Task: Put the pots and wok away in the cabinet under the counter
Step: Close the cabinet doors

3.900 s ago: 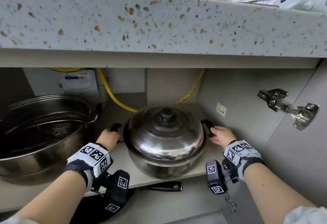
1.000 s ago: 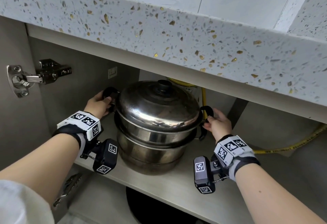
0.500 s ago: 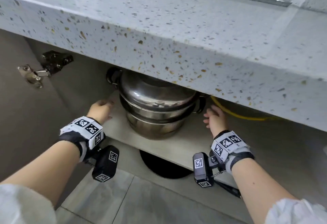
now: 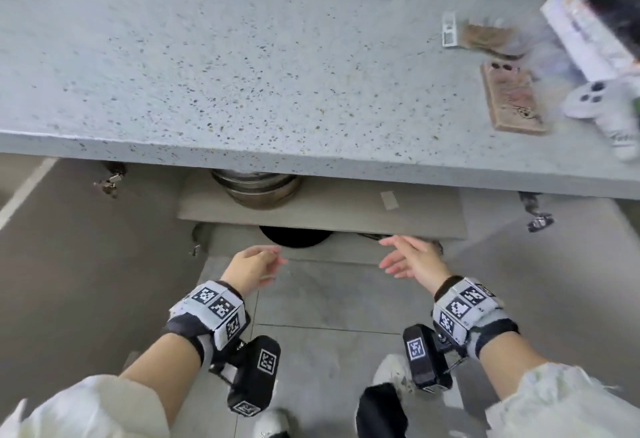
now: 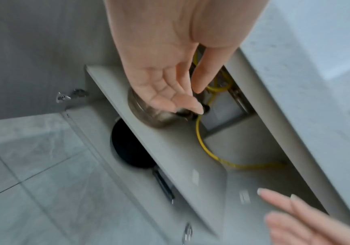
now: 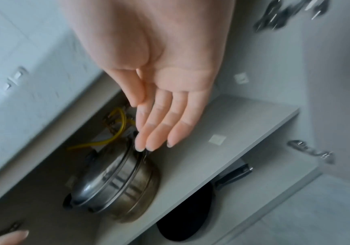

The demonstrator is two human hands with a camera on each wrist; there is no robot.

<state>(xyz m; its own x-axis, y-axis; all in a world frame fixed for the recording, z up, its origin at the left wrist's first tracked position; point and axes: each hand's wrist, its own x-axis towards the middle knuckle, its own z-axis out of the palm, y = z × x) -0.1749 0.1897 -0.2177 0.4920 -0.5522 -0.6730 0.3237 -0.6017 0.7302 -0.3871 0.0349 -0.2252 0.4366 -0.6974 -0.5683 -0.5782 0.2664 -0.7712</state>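
Note:
A lidded steel steamer pot (image 4: 256, 190) stands on the cabinet shelf (image 4: 346, 214) under the counter, mostly hidden by the counter edge in the head view; it shows fuller in the right wrist view (image 6: 119, 187). A black wok (image 4: 294, 237) lies below the shelf, its handle (image 6: 235, 174) pointing right. My left hand (image 4: 254, 266) and right hand (image 4: 410, 259) hang empty in front of the cabinet, fingers relaxed, clear of the pot. Both palms (image 5: 165, 86) (image 6: 159, 106) hold nothing.
The speckled countertop (image 4: 242, 74) juts over the cabinet. On its right end lie a white game controller (image 4: 602, 105), a phone (image 4: 512, 98) and a box (image 4: 588, 36). Both cabinet doors stand open with hinges (image 4: 109, 185) showing. A yellow hose (image 5: 203, 145) runs behind the pot. Grey floor tiles (image 4: 329, 316) lie below.
Both hands have let go of the pot's handles and drawn back out of the cabinet. The view has risen above the counter; the pot stays on the shelf.

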